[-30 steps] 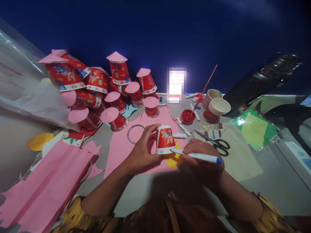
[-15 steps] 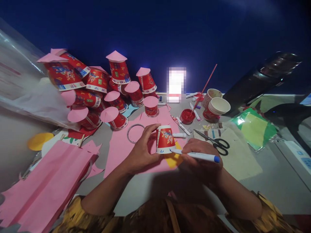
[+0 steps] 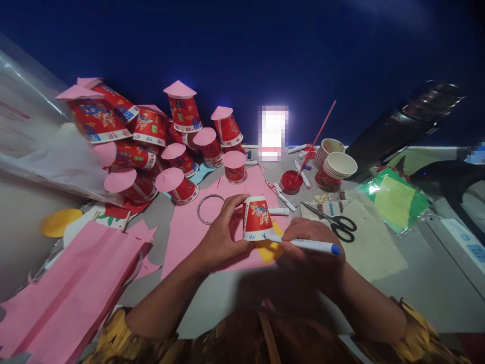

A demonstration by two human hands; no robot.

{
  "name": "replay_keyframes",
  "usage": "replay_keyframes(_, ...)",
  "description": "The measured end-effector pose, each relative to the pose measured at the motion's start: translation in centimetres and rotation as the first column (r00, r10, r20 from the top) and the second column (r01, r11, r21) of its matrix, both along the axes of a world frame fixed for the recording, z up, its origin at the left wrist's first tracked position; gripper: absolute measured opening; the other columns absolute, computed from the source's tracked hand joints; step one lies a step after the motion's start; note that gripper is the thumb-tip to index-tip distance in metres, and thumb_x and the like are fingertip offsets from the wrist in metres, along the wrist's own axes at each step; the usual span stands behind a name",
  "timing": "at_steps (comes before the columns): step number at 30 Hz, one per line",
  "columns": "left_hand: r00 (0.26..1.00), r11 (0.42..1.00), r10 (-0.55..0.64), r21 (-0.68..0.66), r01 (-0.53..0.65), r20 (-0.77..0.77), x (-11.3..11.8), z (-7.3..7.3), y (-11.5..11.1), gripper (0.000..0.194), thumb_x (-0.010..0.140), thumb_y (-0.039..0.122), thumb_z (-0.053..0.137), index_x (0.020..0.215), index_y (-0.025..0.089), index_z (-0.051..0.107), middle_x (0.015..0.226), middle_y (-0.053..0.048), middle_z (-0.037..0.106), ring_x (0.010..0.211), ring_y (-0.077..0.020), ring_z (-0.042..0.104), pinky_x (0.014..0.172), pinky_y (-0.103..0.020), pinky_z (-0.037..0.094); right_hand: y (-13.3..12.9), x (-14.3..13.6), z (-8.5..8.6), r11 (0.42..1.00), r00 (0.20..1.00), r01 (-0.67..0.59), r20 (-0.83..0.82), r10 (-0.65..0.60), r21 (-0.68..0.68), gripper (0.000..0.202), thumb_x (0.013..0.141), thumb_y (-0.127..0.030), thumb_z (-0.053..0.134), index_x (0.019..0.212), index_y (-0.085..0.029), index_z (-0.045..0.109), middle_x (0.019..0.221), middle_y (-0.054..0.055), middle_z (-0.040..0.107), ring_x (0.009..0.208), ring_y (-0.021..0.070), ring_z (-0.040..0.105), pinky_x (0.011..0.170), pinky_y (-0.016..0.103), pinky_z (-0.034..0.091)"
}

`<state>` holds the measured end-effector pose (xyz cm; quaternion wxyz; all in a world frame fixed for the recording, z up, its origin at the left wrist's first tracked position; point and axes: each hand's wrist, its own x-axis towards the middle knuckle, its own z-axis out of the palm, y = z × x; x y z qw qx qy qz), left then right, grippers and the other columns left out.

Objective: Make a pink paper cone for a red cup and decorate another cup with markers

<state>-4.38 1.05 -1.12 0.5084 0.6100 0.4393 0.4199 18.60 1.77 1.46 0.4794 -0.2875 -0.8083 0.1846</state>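
My left hand (image 3: 225, 235) grips a red paper cup (image 3: 258, 217) upside down from its left side, thumb low and fingers at the top. Small blue strokes show on the cup's white rim band. A white marker with a blue end (image 3: 312, 245) is pinched in my right hand (image 3: 314, 242), its tip at the rim band. Under the cup lie a pink sheet (image 3: 182, 242) and a yellow paper piece (image 3: 271, 250). A gray ring (image 3: 199, 212) rests on the pink sheet, left of the cup.
Several red cups with pink paper cones (image 3: 184, 114) stand or lie at the back left. Black scissors (image 3: 343, 227), a red jar with a stick (image 3: 291, 183), stacked white cups (image 3: 341, 166) and a black bottle (image 3: 397, 131) are on the right. Folded pink paper (image 3: 76, 293) lies front left.
More blue strokes show on the cup's rim band, right of the earlier ones. The marker has shifted very slightly, and the whole view has moved a little.
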Motion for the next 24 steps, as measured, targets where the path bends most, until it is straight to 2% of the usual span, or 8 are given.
replay_keyframes(6, 0.999, 1.000, 0.007, -0.025, -0.006, 0.050, 0.0, 0.0, 0.1, 0.081, 0.075, 0.016, 0.083, 0.146, 0.028, 0.047, 0.158, -0.012, 0.044, 0.149, -0.0357, 0.046, 0.126, -0.056, 0.038, 0.1, 0.2, 0.3, 0.997, 0.999, 0.052, 0.000, -0.053, -0.057, 0.016, 0.088, -0.018, 0.065, 0.073, -0.022, 0.066, 0.060, 0.001, 0.070, 0.051, 0.0167, 0.065, 0.052, 0.029, 0.053)
replay_keyframes(10, 0.997, 0.999, 0.016, -0.041, -0.013, 0.079, 0.0, -0.1, 0.0, 0.083, 0.075, 0.014, 0.084, 0.148, 0.028, 0.046, 0.159, -0.013, 0.044, 0.152, -0.0347, 0.044, 0.128, -0.055, 0.036, -0.1, 0.1, 0.1, 0.996, 0.999, 0.029, -0.033, -0.032, -0.088, 0.016, 0.088, -0.018, 0.065, 0.072, -0.022, 0.066, 0.059, 0.001, 0.069, 0.050, 0.0159, 0.065, 0.051, 0.027, 0.051)
replay_keyframes(16, 0.987, 0.997, 0.002, -0.081, 0.011, 0.159, -0.1, -0.5, 0.1, 0.088, 0.074, 0.010, 0.082, 0.152, 0.030, 0.044, 0.162, -0.011, 0.046, 0.154, -0.0333, 0.042, 0.129, -0.052, 0.036, -0.3, 0.6, -0.7, 0.978, 0.965, 0.165, -0.185, -0.188, -0.131, 0.008, 0.085, -0.016, 0.070, 0.079, -0.022, 0.071, 0.069, 0.003, 0.073, 0.061, 0.0195, 0.070, 0.058, 0.032, 0.057)
replay_keyframes(20, 0.960, 0.992, 0.017, -0.126, 0.019, 0.279, 0.0, -0.7, 0.3, 0.089, 0.072, 0.014, 0.085, 0.150, 0.030, 0.045, 0.164, -0.012, 0.046, 0.157, -0.0351, 0.039, 0.127, -0.051, 0.039, -0.2, 0.9, -0.7, 0.983, 0.966, 0.143, -0.200, -0.165, -0.118, 0.009, 0.085, -0.015, 0.070, 0.081, -0.023, 0.071, 0.069, 0.001, 0.073, 0.060, 0.0183, 0.069, 0.060, 0.032, 0.058)
replay_keyframes(24, 0.961, 0.990, 0.017, -0.141, 0.023, 0.277, 0.1, -0.5, 0.4, 0.087, 0.073, 0.015, 0.086, 0.149, 0.029, 0.046, 0.163, -0.013, 0.048, 0.156, -0.0354, 0.040, 0.127, -0.050, 0.040, -0.3, 0.9, -0.6, 0.982, 0.967, 0.157, -0.188, -0.174, -0.103, 0.009, 0.086, -0.015, 0.070, 0.081, -0.023, 0.072, 0.070, 0.001, 0.074, 0.060, 0.0185, 0.070, 0.062, 0.033, 0.060)
